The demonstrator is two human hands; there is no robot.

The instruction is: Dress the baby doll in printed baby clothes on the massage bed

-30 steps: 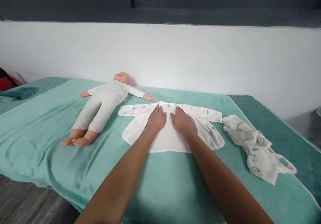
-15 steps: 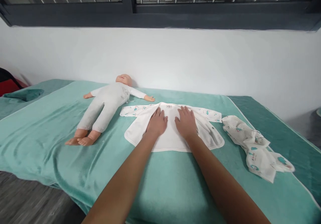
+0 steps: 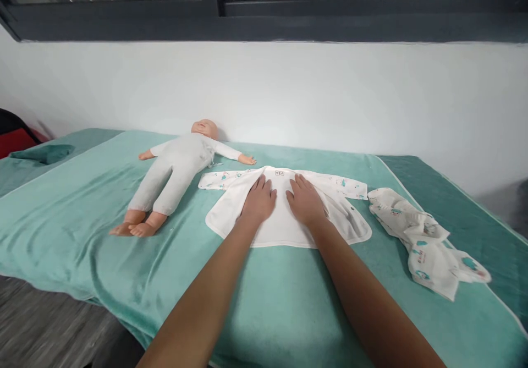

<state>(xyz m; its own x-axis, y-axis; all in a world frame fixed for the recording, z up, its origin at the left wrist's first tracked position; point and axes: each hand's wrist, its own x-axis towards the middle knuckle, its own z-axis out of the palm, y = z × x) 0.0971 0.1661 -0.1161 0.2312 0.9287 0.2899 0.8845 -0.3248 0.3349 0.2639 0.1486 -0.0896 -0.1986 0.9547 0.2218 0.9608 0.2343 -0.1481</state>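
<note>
A white baby jacket (image 3: 280,230) with small teal prints lies opened flat on the teal blanket (image 3: 82,214), sleeves spread to both sides. My left hand (image 3: 258,200) rests flat on its left half, fingers stretched out. My right hand (image 3: 306,199) lies flat on its right half, fingers likewise extended, a small gap between the two hands. A baby doll (image 3: 173,172) in a pale grey suit lies on its back to the left of the jacket, arms out, head toward the wall.
A crumpled white printed garment (image 3: 424,241) lies to the right of the jacket. A darker green cloth (image 3: 466,208) covers the bed's right part. A white wall (image 3: 289,98) runs behind; grey floor (image 3: 45,329) shows at lower left.
My hands have stayed flat on the jacket, with the right hand shifting slightly to the right. The view has shifted a little.
</note>
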